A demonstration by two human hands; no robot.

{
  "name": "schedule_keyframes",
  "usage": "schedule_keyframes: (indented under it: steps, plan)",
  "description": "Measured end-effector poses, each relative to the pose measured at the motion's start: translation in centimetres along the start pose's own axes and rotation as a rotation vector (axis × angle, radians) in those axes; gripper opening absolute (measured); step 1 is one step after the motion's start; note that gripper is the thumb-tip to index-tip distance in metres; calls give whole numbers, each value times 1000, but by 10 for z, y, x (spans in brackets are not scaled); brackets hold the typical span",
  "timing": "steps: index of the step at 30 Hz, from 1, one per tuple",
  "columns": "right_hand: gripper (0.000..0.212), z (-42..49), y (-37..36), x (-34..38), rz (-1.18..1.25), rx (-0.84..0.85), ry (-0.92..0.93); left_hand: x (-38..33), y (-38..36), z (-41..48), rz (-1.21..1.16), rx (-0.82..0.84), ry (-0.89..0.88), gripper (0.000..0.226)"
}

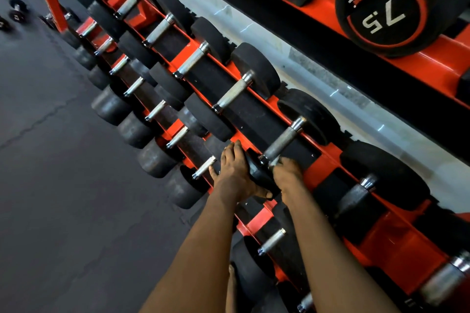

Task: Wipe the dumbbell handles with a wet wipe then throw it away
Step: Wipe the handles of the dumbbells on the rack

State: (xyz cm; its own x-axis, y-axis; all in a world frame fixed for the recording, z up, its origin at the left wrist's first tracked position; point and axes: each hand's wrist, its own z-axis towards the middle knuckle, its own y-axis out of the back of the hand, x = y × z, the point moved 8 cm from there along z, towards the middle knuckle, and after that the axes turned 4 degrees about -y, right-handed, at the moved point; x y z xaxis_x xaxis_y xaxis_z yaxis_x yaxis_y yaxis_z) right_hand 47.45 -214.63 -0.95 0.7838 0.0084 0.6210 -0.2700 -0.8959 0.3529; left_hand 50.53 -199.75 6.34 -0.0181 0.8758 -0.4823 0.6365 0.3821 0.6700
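Observation:
A long red rack [256, 221] holds rows of black dumbbells with knurled steel handles. My left hand [235, 173] lies flat over the near black head [259, 175] of one dumbbell on the upper tier. My right hand [286, 171] is closed around the near end of that dumbbell's steel handle [282, 141], with a bit of pale wet wipe [276, 162] showing at my fingers. The far end of the handle is bare. Most of the wipe is hidden inside my fist.
More dumbbells fill the lower tier [203, 168] and stretch away to the upper left. A second red rack [381, 58] behind holds large dumbbells, one marked 75 [386, 15]. Dark rubber floor [63, 185] lies left, with small dumbbells [16, 11] on it.

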Motion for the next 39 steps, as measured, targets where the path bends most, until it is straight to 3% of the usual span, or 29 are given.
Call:
schedule_keyframes:
  steps: [5, 8, 23, 26, 30, 32, 35, 37, 39]
  plan:
    - [17, -4, 12, -4, 76, -22, 5, 0, 3, 4, 0, -16, -1, 159]
    - [15, 2, -3, 1, 29, 47, -9, -1, 1, 1, 3, -3, 5, 158]
    - [15, -2, 4, -4, -27, 4, 75, 0, 0, 2, 4, -23, -4, 158]
    - [7, -8, 15, -1, -84, 2, 140, -1, 2, 2, 21, -36, -8, 158]
    - [18, -39, 23, 28, -50, 49, 234, 3, 1, 0, 10, -55, -52, 159]
    - [20, -51, 31, 46, 18, 19, 280, 3, 8, -3, -9, -64, -114, 148]
    - [15, -66, 43, 70, 24, -54, 372, 12, 35, -11, -23, -62, -143, 91]
    - [25, -70, 41, 79, 4, -88, 400, 21, 66, -11, 15, -165, -161, 54]
    - [32, -75, 31, 90, 8, -89, 442, 31, 99, -8, -25, -313, -161, 40]
